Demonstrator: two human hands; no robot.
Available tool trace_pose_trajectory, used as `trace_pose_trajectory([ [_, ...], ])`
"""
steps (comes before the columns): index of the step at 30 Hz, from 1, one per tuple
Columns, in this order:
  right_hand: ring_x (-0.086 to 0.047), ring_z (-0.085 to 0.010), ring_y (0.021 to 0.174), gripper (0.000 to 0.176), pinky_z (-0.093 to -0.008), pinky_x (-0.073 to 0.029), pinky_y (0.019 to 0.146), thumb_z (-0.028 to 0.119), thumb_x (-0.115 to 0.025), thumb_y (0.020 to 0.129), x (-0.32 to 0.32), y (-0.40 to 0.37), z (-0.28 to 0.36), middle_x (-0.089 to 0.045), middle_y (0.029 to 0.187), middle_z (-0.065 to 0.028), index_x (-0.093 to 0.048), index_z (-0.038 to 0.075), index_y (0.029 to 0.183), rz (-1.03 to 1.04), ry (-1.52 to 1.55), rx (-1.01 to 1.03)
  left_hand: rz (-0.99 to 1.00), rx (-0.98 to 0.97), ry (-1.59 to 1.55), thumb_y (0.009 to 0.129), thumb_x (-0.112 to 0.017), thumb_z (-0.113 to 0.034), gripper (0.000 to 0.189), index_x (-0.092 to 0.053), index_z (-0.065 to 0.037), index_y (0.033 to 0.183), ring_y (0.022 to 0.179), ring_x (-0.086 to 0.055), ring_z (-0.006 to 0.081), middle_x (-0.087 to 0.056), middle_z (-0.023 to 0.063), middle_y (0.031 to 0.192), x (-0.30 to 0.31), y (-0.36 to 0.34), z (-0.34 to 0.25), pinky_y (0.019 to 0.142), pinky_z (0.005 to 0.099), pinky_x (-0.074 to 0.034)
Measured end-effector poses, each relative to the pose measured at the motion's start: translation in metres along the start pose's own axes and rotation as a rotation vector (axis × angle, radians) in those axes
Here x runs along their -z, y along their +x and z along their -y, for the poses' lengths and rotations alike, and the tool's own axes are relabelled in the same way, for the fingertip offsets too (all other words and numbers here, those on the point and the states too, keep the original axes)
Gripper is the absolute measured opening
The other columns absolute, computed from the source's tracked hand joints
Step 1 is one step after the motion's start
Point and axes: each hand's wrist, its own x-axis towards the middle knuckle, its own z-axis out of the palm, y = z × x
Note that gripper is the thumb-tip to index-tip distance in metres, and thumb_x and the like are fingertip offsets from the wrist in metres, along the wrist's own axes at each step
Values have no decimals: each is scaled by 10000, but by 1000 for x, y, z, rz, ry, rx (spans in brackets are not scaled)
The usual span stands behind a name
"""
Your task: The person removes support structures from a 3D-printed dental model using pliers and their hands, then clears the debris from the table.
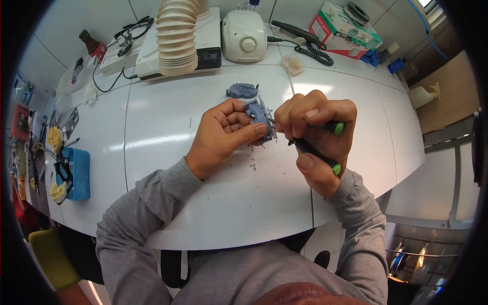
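Observation:
Over the white table, my left hand (219, 131) is closed around a grey-blue resin dental model (260, 118) with thin spiky supports along its right side. Black pliers with green handle tips (316, 155) are gripped in my right hand (321, 127), their handles spread apart. The pliers' jaws are mostly hidden by my fingers, close to the model's right edge. A second grey-blue dental model (242, 91), showing a row of teeth, lies on the table just beyond my left hand. Small grey fragments (252, 166) are scattered beneath the held model.
A white ribbed hose (178, 38) and a white control unit (245, 36) stand at the back. A small clear container (293, 65) and a green-and-red box (345, 30) sit back right. On the left is a blue basket (80, 174).

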Motion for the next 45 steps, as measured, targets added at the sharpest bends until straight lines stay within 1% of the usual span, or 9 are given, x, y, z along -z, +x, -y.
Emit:
trace_pose_trajectory([
  [4,-523,-234,871,618,-461,-508,843,138,-635,734,-2,-2,-4,-457,1006,-119,-380,87,1295,-49,50,-60,19,-2,-9,957,-820,-65,340,-607,38,1202,905,-760,146,-758,117,1018,2,0,-1,797,275,-645],
  [6,-486,-235,947,688,-422,-469,885,57,-568,714,1,-2,-8,-450,1058,-160,-354,-3,1365,-26,135,-19,12,-3,-33,956,-822,-67,349,-608,44,1210,905,-762,149,-762,120,1017,0,0,-2,799,274,-646],
  [10,-484,-238,947,709,-428,-473,898,65,-578,712,-2,-3,-10,-445,1064,-158,-344,0,1378,-50,114,-51,9,15,7,966,-818,-109,320,-608,-15,1188,883,-728,122,-745,57,991,-2,-1,-4,804,273,-608],
  [12,-524,-231,902,662,-448,-506,865,203,-685,781,-4,-4,-11,-456,1042,-115,-374,88,1353,-56,11,-50,-1,14,7,970,-812,-111,312,-611,-11,1186,889,-733,128,-749,62,997,-2,-1,-4,808,275,-610],
  [19,-524,-238,900,644,-455,-504,861,197,-691,806,-5,-7,-19,-453,1033,-116,-367,90,1352,-56,-13,32,1,1,-32,959,-820,-76,350,-609,54,1206,902,-763,158,-761,128,1023,1,-1,-3,812,278,-647],
  [22,-518,-240,884,616,-455,-494,844,177,-671,804,-4,-6,-19,-445,1016,-111,-368,94,1334,-53,5,-5,-1,10,-14,957,-818,-72,345,-606,55,1198,905,-763,160,-758,123,1016,1,-1,-3,816,276,-647],
  [24,-480,-236,919,584,-428,-463,874,38,-552,763,-2,-5,-22,-453,1045,-146,-358,49,1314,-1,127,45,-8,10,-21,956,-816,-63,334,-604,54,1186,910,-763,159,-756,121,1012,1,-1,-2,818,276,-648],
  [40,-513,-200,838,258,-392,-486,836,-33,-495,940,-12,-7,-22,-500,949,-112,-399,55,1163,-125,160,34,-28,-21,48,962,-805,-67,308,-602,1,1183,891,-733,123,-734,68,999,0,-3,1,799,267,-618],
  [45,-541,-183,815,189,-367,-496,790,52,-542,1015,-14,-5,-15,-549,916,-105,-428,54,1166,-250,211,-51,-34,-26,35,938,-828,-46,339,-587,32,1163,889,-757,134,-751,107,972,-2,-2,0,790,256,-635],
])
